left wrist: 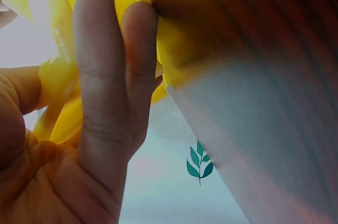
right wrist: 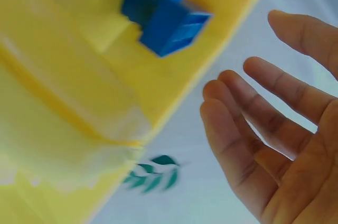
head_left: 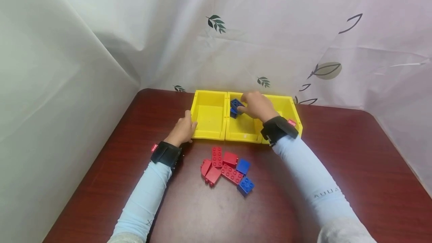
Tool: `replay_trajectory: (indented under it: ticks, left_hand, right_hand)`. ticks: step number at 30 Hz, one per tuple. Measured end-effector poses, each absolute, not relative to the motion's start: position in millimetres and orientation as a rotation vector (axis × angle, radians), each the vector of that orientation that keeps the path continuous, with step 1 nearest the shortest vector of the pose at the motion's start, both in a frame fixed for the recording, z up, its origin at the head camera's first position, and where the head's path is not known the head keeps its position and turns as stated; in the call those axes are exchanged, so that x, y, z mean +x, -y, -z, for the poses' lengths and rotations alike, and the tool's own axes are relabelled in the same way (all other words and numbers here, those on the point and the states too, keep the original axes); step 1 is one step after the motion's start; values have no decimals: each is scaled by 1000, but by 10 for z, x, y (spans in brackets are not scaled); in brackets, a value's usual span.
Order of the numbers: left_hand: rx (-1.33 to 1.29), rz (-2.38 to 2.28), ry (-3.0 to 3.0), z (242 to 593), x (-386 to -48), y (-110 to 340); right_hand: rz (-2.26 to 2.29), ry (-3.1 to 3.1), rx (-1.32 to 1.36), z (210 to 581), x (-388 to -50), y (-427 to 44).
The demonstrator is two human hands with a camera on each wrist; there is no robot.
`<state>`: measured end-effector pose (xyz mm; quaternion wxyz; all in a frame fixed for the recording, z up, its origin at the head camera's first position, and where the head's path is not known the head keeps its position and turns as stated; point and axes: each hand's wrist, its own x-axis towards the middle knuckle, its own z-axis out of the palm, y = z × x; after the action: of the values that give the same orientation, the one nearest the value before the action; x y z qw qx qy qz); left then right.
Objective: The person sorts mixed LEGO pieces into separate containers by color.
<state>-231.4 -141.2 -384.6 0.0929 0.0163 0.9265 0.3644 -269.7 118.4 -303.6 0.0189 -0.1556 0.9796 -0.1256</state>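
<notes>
The left hand (head_left: 182,129) lies along the left side of the yellow tray (head_left: 208,136); in the left wrist view its fingers (left wrist: 100,71) are straight against the yellow wall, the thumb at the rim. Above the tray's middle compartment is the right hand (head_left: 259,106), beside blue bricks (head_left: 237,104) at the compartment's back left. In the right wrist view this hand (right wrist: 274,113) has its fingers apart with nothing between them, and the blue bricks (right wrist: 171,27) lie separate from it in the tray.
In front of the tray, several red bricks (head_left: 217,157) lie grouped on the brown table (head_left: 209,220), with a blue brick (head_left: 243,166) and a blue studded brick (head_left: 246,186) at their right. A pale patterned curtain (head_left: 162,48) hangs behind the table.
</notes>
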Motion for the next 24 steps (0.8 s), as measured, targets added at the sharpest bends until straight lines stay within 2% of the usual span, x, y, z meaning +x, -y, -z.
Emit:
replay_trajectory:
  ticks: [6,12,24]
  left_hand:
    - [48,-1076,-2754,3834,-2333,1425]
    - [48,-1068,-2756,3837,-2324,1427]
    - [43,-1069,-2760,3865,-2312,1410]
  right_hand:
    - [439,-3042,-652,3000,-2244,-1195]
    - [374,-2948,-752,3205,-1893,-1184]
    - [265,-2764,-689,3571,-1502,-1217]
